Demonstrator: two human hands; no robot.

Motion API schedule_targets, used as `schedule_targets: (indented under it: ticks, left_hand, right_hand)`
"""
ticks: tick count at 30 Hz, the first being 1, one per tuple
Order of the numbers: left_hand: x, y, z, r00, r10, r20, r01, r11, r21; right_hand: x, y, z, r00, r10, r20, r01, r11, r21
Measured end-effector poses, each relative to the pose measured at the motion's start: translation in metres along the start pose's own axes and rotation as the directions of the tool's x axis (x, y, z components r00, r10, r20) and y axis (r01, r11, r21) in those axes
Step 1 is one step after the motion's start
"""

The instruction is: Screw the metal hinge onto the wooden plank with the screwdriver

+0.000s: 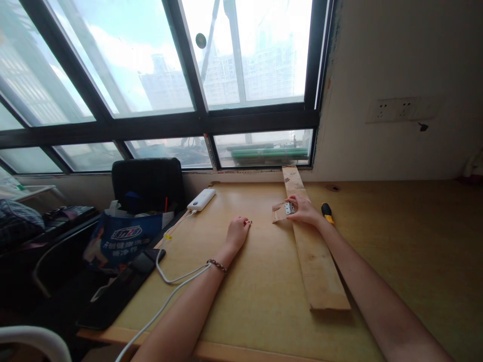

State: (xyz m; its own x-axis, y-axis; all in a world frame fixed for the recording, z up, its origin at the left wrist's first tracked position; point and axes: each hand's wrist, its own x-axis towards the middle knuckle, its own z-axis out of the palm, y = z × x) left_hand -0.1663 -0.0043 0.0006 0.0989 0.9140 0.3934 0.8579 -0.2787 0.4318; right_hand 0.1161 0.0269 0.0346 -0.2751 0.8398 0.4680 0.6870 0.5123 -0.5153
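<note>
The right hand [305,210] pinches a small metal hinge [289,208] against the left edge of the wooden plank [315,259] lying on the worktop [260,281]. The left hand [237,233] rests loosely curled, holding nothing, beside it. Positioning step; next, alignment must hold steady.

I'm in a high-rise home room or small office. At twelve o'clock a big window [241,55] shows towers; my wooden surface [264,281] meets a plaster wall with sockets [402,109] at two o'clock, a black chair [148,181] at ten.

Just one head cam here, looking forward and down over the counter [264,281] toward the window [241,60], arms close underneath.
</note>
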Motion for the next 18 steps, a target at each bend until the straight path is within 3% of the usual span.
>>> schedule_targets:
  ticks: [18]
  left_hand:
    - [0.0001,0.0008,0.0030,0.999,0.017,-0.039,-0.018,0.999,-0.029]
  right_hand:
    - [-0.0009,-0.0005,0.0007,1.000,0.005,-0.008,-0.005,1.000,0.004]
